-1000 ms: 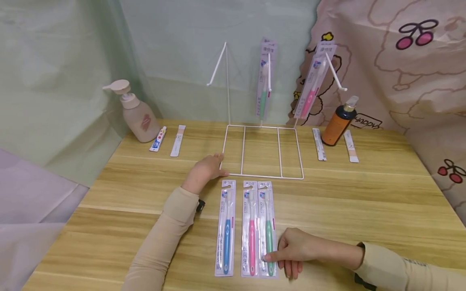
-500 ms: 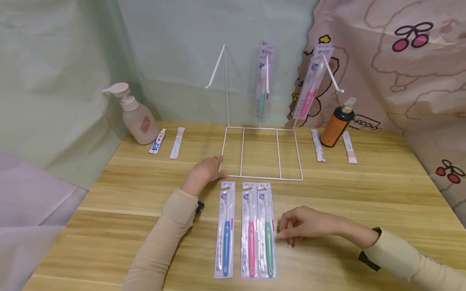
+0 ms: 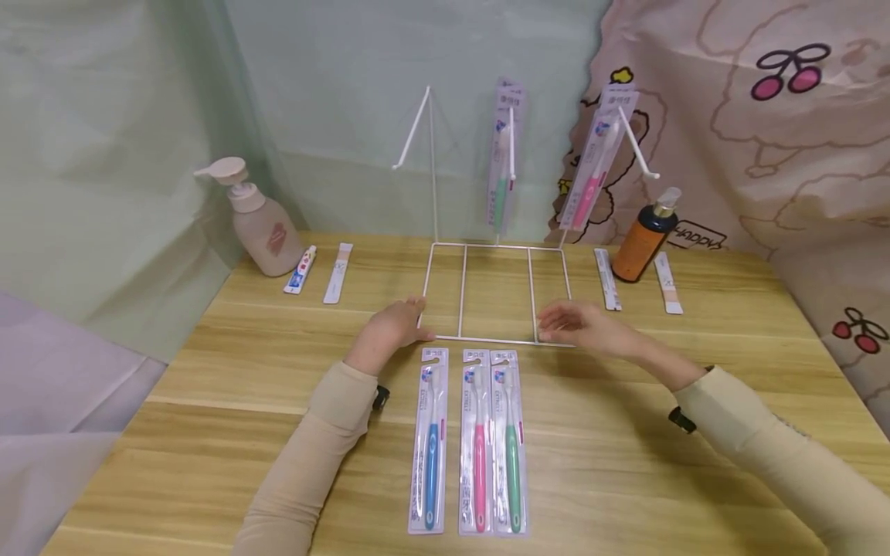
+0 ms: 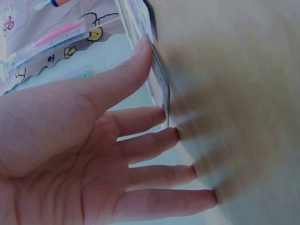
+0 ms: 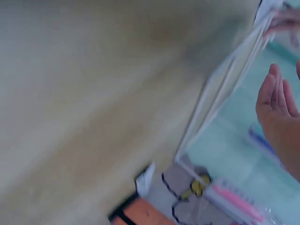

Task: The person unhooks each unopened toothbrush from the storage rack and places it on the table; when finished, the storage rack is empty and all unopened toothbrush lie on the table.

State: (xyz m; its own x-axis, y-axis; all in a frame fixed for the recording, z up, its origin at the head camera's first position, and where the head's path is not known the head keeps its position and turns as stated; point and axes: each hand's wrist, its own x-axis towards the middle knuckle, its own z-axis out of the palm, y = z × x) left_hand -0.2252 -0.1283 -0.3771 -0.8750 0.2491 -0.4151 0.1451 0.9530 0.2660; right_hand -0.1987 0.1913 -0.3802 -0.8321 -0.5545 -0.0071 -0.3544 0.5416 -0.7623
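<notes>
My left hand (image 3: 392, 323) rests at the front left corner of the white wire rack (image 3: 501, 340). In the left wrist view its fingers (image 4: 159, 204) are straight and spread, tips on the tabletop, the thumb along the rack's edge. My right hand (image 3: 580, 326) is over the rack's front right corner, holding nothing, its fingers (image 5: 276, 91) loosely bent in the right wrist view. Three packaged toothbrushes lie before the rack: a blue one (image 3: 432, 471), a pink one (image 3: 480, 471) and a green one (image 3: 513, 471). Packaged green (image 3: 501, 197) and pink (image 3: 589, 193) toothbrushes hang on its middle and right hooks.
The rack's left hook (image 3: 412, 127) bears nothing. A pump bottle (image 3: 267, 232), a small toothpaste tube (image 3: 301, 270) and a paper sachet (image 3: 337, 272) are at the back left. Back right, an orange spray bottle (image 3: 641, 247) stands between two sachets, one white (image 3: 607, 279), one pinkish (image 3: 668, 283).
My right hand has left the green toothbrush's side and moved forward, away from me, to the rack's right front. The left hand has stayed at the rack's corner.
</notes>
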